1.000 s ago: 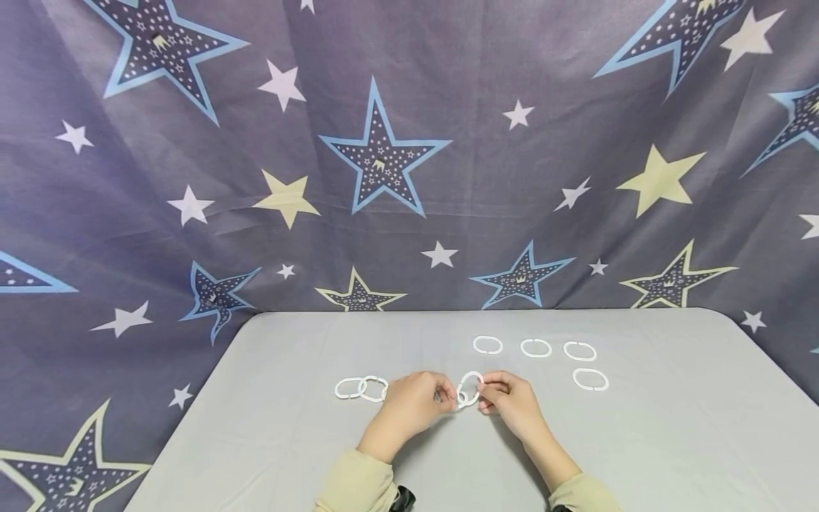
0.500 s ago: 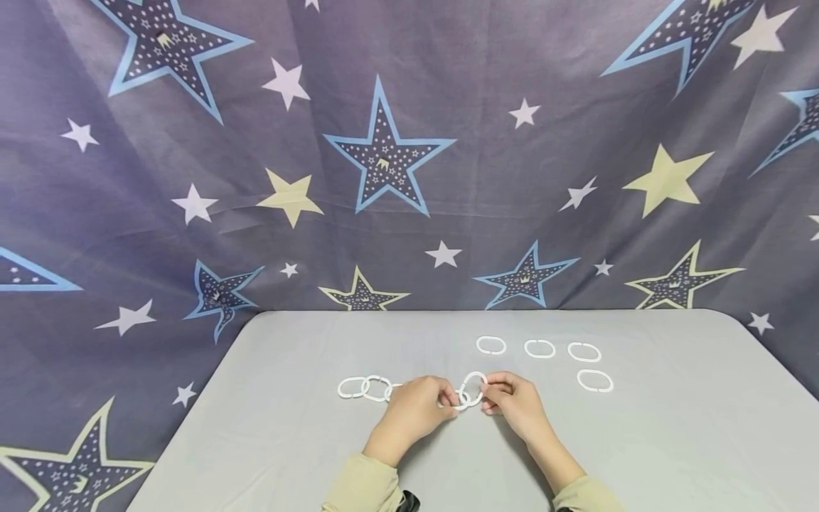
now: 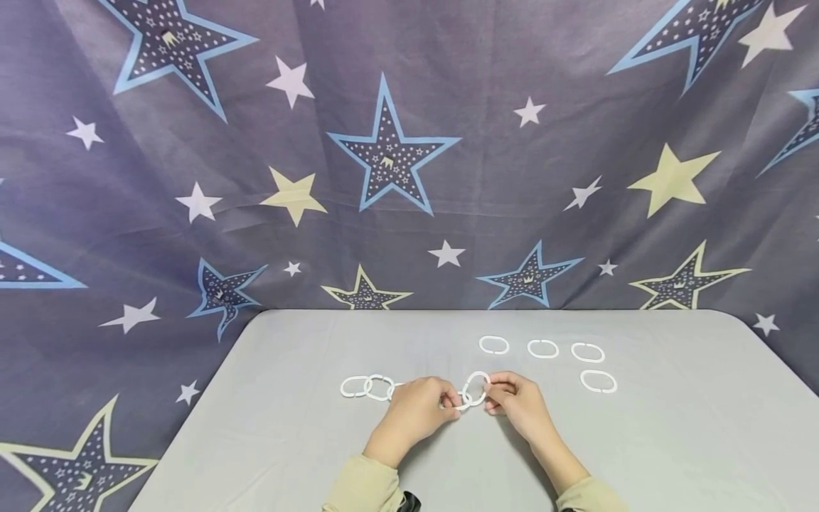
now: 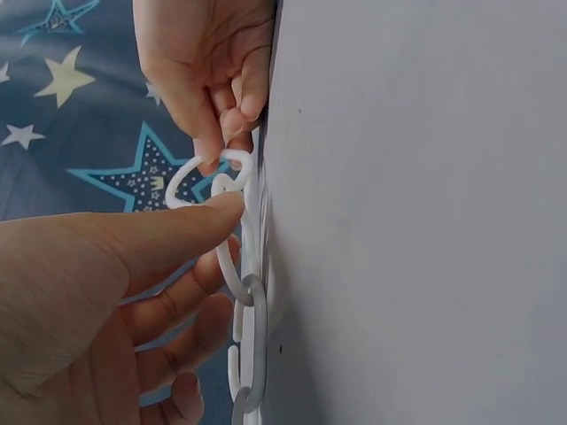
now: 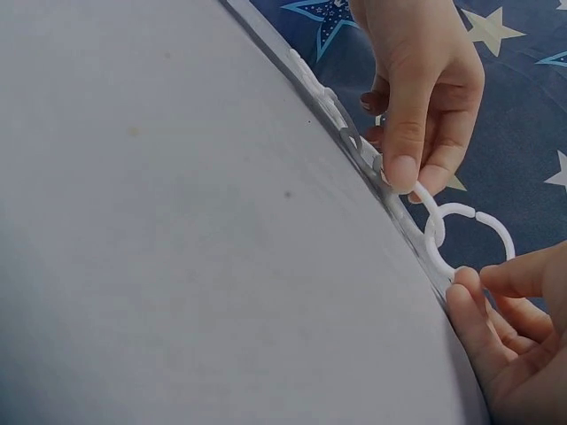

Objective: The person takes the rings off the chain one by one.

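My left hand pinches the end link of a white plastic chain between thumb and fingers. With thumb and fingertips, my right hand holds an oval white link, standing tilted up. In the right wrist view, that link passes through the left hand's link, and a small split shows in its top. The rest of the chain trails left along the table, where linked ovals lie flat. Part of the chain is hidden under the left hand.
Several loose white links lie on the grey table: one link behind the hands, others to the right, the nearest link beyond the right hand. A star-patterned cloth hangs along the table's back edge.
The left hand has shifted slightly back along the chain, so more of its end link shows. Both hands keep hold of their links, and the whole view has drifted slightly.
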The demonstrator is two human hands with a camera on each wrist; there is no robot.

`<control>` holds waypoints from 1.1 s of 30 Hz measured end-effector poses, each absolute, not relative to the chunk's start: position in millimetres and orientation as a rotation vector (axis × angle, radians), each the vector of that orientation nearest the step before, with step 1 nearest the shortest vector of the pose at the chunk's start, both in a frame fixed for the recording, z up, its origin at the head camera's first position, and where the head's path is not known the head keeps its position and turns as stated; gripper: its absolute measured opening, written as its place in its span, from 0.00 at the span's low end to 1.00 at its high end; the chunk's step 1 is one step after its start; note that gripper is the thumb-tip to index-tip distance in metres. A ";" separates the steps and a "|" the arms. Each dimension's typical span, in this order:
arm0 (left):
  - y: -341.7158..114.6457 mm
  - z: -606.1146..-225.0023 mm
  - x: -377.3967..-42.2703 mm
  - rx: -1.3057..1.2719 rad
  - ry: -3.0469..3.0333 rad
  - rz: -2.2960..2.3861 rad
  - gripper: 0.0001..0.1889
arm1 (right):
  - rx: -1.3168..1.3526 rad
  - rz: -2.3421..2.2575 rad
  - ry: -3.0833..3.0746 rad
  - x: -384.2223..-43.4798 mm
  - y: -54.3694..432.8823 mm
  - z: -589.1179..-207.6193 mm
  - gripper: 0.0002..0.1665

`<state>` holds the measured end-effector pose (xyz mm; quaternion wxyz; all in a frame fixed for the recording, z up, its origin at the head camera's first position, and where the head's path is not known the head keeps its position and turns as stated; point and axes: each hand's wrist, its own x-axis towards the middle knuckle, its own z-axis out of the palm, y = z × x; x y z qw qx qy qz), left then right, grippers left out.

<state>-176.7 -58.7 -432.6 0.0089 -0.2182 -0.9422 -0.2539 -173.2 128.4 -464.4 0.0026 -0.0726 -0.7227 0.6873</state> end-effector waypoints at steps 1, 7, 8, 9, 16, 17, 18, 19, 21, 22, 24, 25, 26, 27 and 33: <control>-59.4 -432.2 -176.6 -0.681 -2.940 -0.791 0.06 | -0.227 2.153 -2.268 -173.2 128.3 -464.5 0.10; -64.5 -427.2 -176.6 -0.680 -2.923 -0.784 0.06 | -0.229 2.162 -2.269 -174.4 127.1 -464.3 0.09; -65.2 -426.4 -176.8 -0.682 -2.919 -0.786 0.05 | -0.224 2.162 -2.270 -174.5 127.0 -464.1 0.09; -65.7 -425.5 -177.0 -0.684 -2.914 -0.787 0.05 | -0.220 2.159 -2.270 -174.6 126.9 -463.8 0.09; -69.1 -421.8 -177.9 -0.677 -2.874 -0.768 0.04 | -0.220 2.169 -2.266 -173.5 128.2 -462.1 0.10; -69.6 -421.3 -177.9 -0.675 -2.872 -0.769 0.03 | -0.221 2.167 -2.270 -173.0 128.6 -462.0 0.10; -70.1 -420.9 -177.8 -0.672 -2.870 -0.767 0.03 | -0.223 2.166 -2.274 -172.5 128.9 -462.0 0.10; -70.7 -420.5 -177.8 -0.668 -2.868 -0.766 0.03 | -0.225 2.165 -2.277 -172.4 129.0 -462.1 0.10; -72.2 -419.3 -177.7 -0.660 -2.869 -0.760 0.03 | -0.227 2.164 -2.282 -171.9 129.1 -462.1 0.11; -72.9 -418.5 -177.7 -0.656 -2.869 -0.752 0.03 | -0.228 2.164 -2.284 -171.7 129.0 -461.7 0.11; -74.5 -417.3 -177.9 -0.650 -2.868 -0.733 0.03 | -0.227 2.167 -2.287 -171.6 128.6 -461.2 0.11; -75.2 -416.8 -178.0 -0.647 -2.867 -0.724 0.03 | -0.225 2.168 -2.288 -171.5 128.3 -460.8 0.12; -75.8 -416.3 -178.3 -0.644 -2.866 -0.715 0.02 | -0.223 2.168 -2.290 -171.3 128.1 -460.4 0.12; -76.4 -415.7 -178.5 -0.643 -2.863 -0.708 0.02 | -0.221 2.166 -2.294 -171.1 127.8 -459.9 0.12; -78.0 -413.7 -179.8 -0.628 -2.857 -0.716 0.03 | -0.210 2.156 -2.319 -169.2 125.3 -456.7 0.13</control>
